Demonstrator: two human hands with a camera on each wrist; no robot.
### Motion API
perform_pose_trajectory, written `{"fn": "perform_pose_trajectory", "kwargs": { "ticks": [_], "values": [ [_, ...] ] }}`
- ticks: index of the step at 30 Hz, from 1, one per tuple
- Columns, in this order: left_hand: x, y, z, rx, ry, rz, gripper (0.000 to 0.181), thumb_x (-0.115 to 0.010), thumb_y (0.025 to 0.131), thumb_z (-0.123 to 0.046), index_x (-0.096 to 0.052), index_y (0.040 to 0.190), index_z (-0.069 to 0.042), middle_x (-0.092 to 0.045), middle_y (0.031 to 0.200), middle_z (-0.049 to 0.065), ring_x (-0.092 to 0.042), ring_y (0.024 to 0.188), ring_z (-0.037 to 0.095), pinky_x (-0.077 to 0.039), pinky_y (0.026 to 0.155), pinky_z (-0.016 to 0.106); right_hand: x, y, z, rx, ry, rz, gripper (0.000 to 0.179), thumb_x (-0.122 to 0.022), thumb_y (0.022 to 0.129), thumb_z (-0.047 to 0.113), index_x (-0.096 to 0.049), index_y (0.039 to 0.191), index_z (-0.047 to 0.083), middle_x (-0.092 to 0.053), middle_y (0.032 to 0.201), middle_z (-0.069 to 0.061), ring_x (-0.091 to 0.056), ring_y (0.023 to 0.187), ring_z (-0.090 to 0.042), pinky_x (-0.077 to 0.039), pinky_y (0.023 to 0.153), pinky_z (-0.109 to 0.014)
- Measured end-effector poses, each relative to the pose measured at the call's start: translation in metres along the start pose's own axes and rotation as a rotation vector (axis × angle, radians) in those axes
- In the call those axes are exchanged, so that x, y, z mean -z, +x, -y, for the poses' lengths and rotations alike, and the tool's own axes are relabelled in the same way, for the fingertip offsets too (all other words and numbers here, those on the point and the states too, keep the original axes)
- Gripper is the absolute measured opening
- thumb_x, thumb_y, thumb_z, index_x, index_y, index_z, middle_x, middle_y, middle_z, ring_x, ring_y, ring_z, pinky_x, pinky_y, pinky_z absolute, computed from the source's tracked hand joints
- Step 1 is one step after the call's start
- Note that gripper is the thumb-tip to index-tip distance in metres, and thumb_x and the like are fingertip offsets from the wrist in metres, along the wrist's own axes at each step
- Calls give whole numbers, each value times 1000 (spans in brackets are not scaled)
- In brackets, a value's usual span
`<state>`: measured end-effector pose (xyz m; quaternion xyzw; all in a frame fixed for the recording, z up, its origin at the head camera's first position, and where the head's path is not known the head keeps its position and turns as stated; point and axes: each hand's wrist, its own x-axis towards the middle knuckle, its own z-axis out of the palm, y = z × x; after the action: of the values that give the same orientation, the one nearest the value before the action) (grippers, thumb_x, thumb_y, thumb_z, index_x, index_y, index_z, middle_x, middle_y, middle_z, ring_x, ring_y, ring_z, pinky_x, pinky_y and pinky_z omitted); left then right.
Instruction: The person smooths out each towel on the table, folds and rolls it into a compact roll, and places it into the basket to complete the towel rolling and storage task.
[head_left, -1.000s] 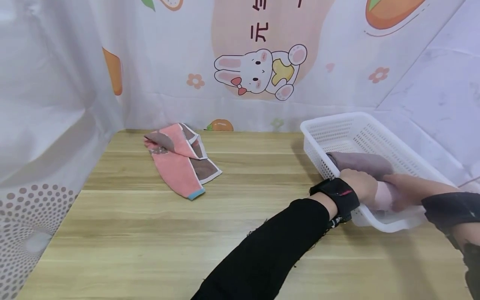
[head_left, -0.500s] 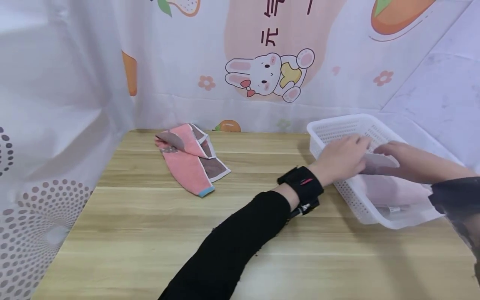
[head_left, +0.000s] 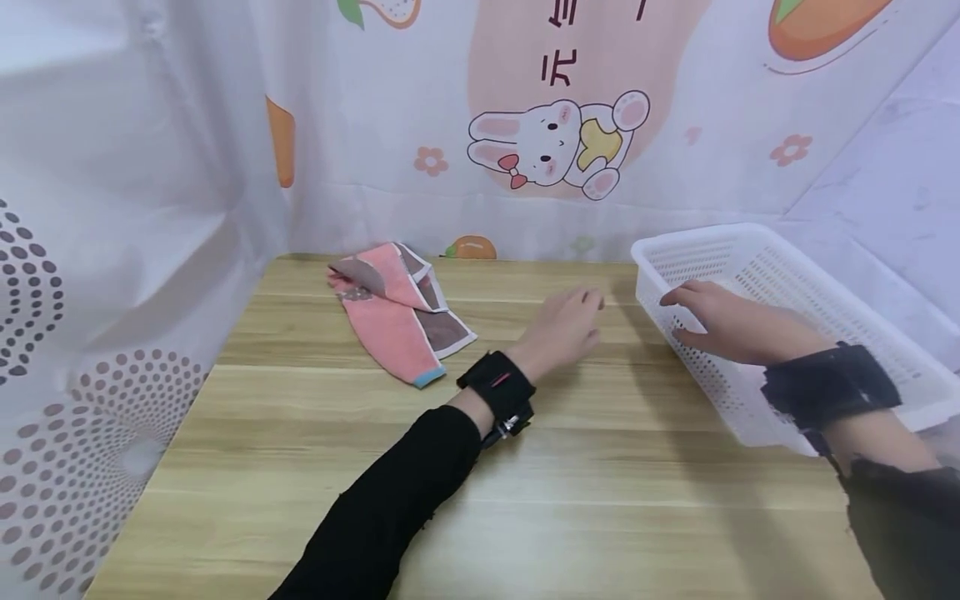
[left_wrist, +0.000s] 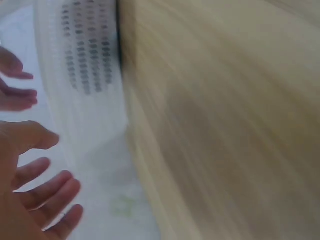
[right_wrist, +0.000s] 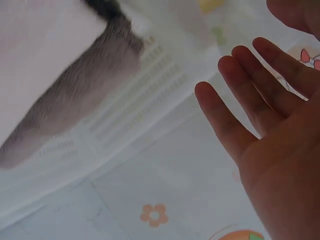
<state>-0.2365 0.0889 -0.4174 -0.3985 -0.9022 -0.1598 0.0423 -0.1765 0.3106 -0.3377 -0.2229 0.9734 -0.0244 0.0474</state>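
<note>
White curtain (head_left: pixel 337 142), printed: hangs behind the white basket and to its left. Wooden tabletop (head_left: pixel 562 517): lies beneath the basket, runs out well to its left and in front. White basket (head_left: pixel 705 383), perforated walls: stands on the tabletop; taken as landmark. Dark sleeves: left one (head_left: pixel 367 500) well left and in front of the basket, right one (head_left: pixel 900 525) in front of it.

Rabbit print (head_left: pixel 555 146), sideways on the curtain: behind the basket, off to its left. Pink-and-brown towel (head_left: pixel 386 321): lies on the tabletop well left of the basket, partly folded over, brown side and white hem showing. Grey-brown cloth (right_wrist: pixel 75 100) and pale pink cloth (right_wrist: pixel 45 45): in the basket, side by side, seen in the right wrist view.

Left hand (head_left: pixel 562 329): released, fingers loose, above the tabletop between basket and towel. Right hand (head_left: pixel 723 321): released too, fingers spread and slightly bent, over the basket's left rim; cannot tell if touching. Black wrist straps: left (head_left: pixel 497 390) left of the basket, right (head_left: pixel 828 387) before its front part. Blue tab (head_left: pixel 429 377): on the towel's near end, left of the basket.
</note>
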Motion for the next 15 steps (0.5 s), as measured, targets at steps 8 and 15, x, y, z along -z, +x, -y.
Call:
{"fn": "perform_pose_trajectory", "kwargs": {
  "ticks": [8,15],
  "values": [
    [-12,-43,39,147,-8,197,45,-59,99,-28,-50,138,-8,-55,139,7,-50,131,23,-32,115,38,-45,21,21,145,33,-39,37,-74,84,7,-62,116,-7,-63,110,-21,-61,102,-40,-50,88,-53],
    [-15,-73,63,201,26,229,46,-62,97,-30,-53,135,-7,-57,138,9,-49,133,25,-32,116,36,-88,32,39,221,178,3,37,-73,82,5,-62,114,-9,-63,111,-23,-62,104,-40,-50,91,-52]
  ]
}}
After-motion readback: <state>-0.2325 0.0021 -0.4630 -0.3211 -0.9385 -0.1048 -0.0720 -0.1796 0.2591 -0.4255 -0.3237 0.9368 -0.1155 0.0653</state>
